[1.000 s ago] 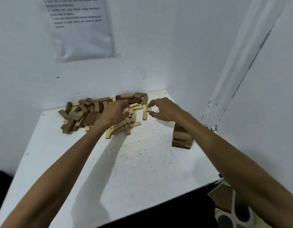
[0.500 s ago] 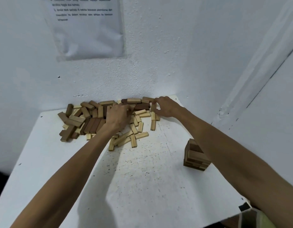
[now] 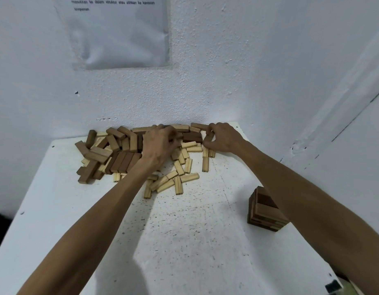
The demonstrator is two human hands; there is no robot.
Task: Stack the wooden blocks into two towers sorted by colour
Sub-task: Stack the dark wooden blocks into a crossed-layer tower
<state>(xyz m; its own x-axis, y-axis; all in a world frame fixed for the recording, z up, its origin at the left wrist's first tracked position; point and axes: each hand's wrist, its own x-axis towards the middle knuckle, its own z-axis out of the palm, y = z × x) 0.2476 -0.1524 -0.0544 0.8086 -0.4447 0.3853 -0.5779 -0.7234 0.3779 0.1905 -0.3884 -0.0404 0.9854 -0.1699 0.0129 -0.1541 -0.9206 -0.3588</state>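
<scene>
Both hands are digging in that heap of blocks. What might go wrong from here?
1. The right forearm passes right by the tower. Drawing back the right hand, which pinches a block, could knock the tower over.
2. Dark and light blocks lie mixed in the pile, so the left hand, reaching into it, may pull out the wrong colour or scatter its neighbours.

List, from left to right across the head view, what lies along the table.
First the dark brown block heap, then the left hand, then the right hand pinching a brown block, and last the short tower.
</scene>
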